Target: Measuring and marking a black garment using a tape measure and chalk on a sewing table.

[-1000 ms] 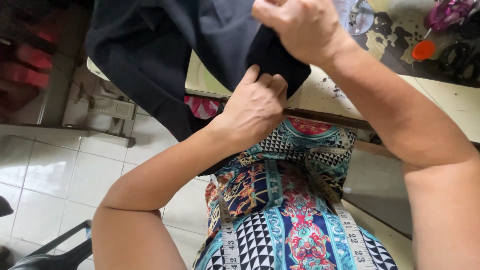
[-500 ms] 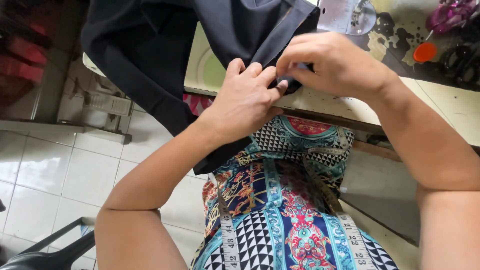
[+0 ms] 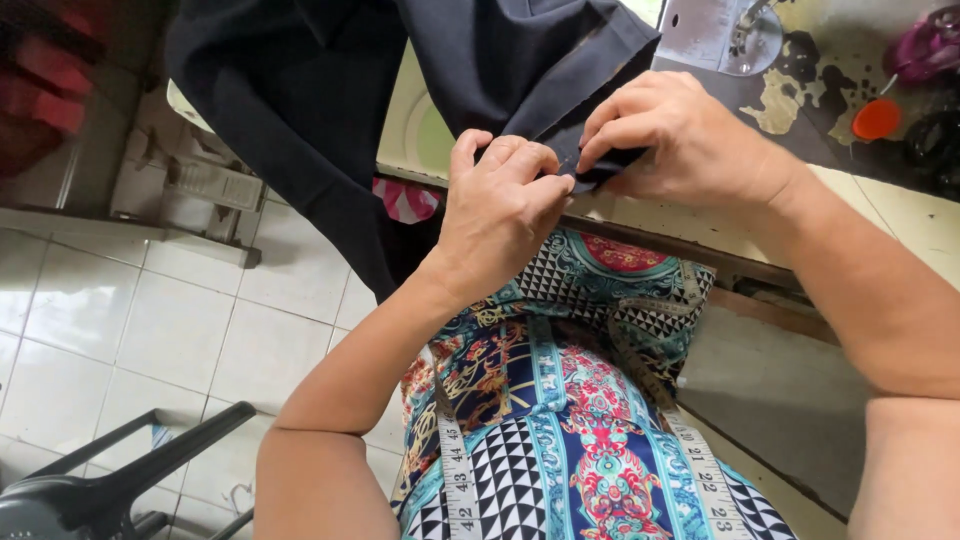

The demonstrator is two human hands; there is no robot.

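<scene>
A dark navy garment [image 3: 330, 110] hangs over the edge of a worn sewing table [image 3: 700, 235] and drapes down on the left. My left hand [image 3: 500, 205] and my right hand [image 3: 680, 140] meet at a folded corner of its hem, both pinching the cloth between thumb and fingers. The pinched bit is mostly hidden under my fingers. A tape measure [image 3: 455, 475] hangs over my patterned dress.
A sewing machine's metal base [image 3: 715, 35] stands at the top. Orange [image 3: 877, 118] and dark round objects and a purple item [image 3: 925, 50] lie at the top right. A dark plastic chair [image 3: 110, 480] is at the lower left on the white tiled floor.
My right hand came down from higher up to meet my left hand at the hem. The garment's folded edge shifted right onto the table edge.
</scene>
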